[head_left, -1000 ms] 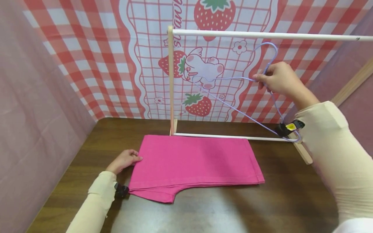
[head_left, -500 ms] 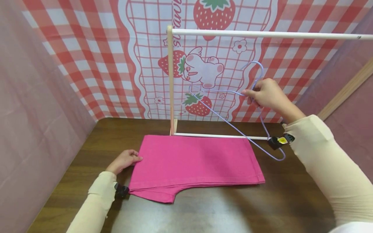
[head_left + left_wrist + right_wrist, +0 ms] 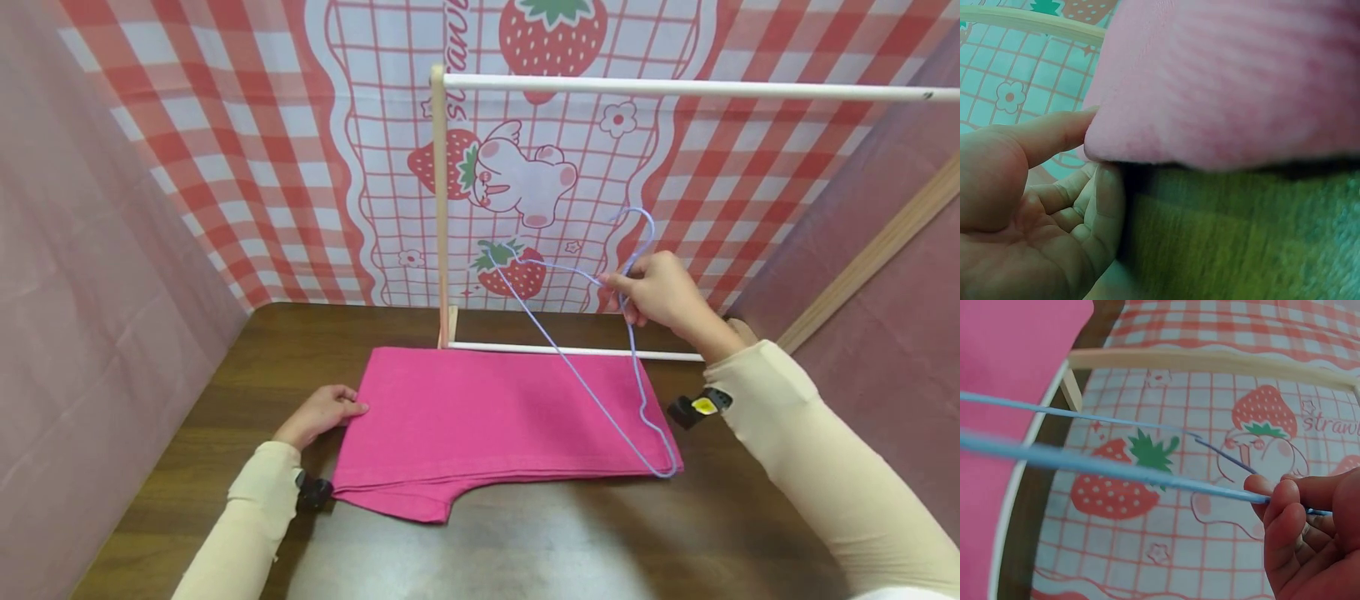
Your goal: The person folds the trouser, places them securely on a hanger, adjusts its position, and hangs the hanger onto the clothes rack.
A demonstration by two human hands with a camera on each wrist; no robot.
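Folded pink pants point(image 3: 495, 408) lie flat on the brown wooden table, the crotch flap pointing toward the front. At their left end my left hand point(image 3: 322, 412) pinches the edge; in the left wrist view the thumb point(image 3: 1054, 132) lies above the cloth, with the fingers curled beneath. My right hand point(image 3: 656, 292) grips a thin lilac wire hanger point(image 3: 585, 387) just below its hook. Held tilted, the hanger has its lower right corner overlapping the right end of the pants in the head view. Its wires point(image 3: 1116, 471) stretch leftward from the fingers in the right wrist view.
Behind the pants stands a rack with a wooden post point(image 3: 441, 208), a white top rail point(image 3: 675, 87) and a white lower rail point(image 3: 517, 348). A strawberry-print checked cloth point(image 3: 262, 167) hangs at the back. Pinkish curtains point(image 3: 112, 292) close off both sides of the table point(image 3: 525, 550).
My right hand has lowered the hanger, bringing it leftward and forward from near the top rail to over the right end of the pants. The left hand and the pants have stayed still.
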